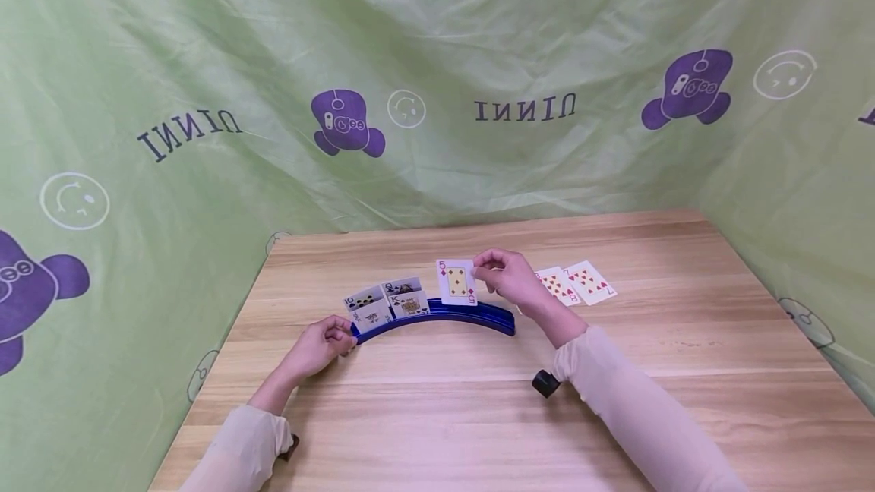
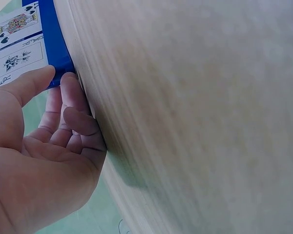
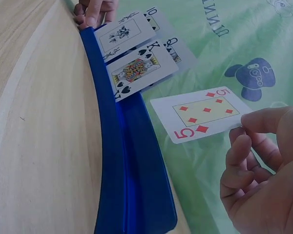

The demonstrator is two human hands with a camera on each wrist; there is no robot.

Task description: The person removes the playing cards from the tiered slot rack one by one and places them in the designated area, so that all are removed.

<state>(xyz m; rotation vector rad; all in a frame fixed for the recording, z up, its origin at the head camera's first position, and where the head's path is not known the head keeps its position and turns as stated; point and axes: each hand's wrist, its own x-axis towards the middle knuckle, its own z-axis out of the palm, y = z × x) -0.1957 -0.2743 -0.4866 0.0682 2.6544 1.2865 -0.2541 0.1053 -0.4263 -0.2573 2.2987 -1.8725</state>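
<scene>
Backdrop [image 1: 437, 36]: green printed cloth, rising beyond the table at 12 o'clock.

Table [image 1: 437, 416]: wood-grain top. Clock positions are centred on the blue card holder [image 1: 478, 315], with 12 o'clock pointing away from the person.

Holder: curved and grooved, resting on the table with both ends bent toward the person. Status, judged from the layout: partly loaded. Four cards stand between 9 and 11 o'clock: the joker [image 1: 369, 319] and king of spades [image 1: 408, 305] in front, the ten [image 1: 362, 300] and queen [image 1: 403, 287] behind. Three visible cards remain unplaced: one in hand, two on the table. The groove toward 3 o'clock is exposed.

Left hand [image 1: 317, 346]: between 8 and 9 o'clock. Thumb and index finger pinch the holder's near-left end; the other fingers curl loosely.

Right hand [image 1: 509, 277]: at 2 o'clock, raised, reaching in from 4 o'clock. Thumb and forefinger pinch one edge of the five of diamonds [image 1: 456, 283]; the remaining fingers are bent.

Cards: the five is upright at 1 o'clock, apart from the groove. The eight of hearts [image 1: 557, 288], partly hidden by the right hand, and the seven of hearts [image 1: 590, 283] lie face up between 2 and 3 o'clock.
</scene>
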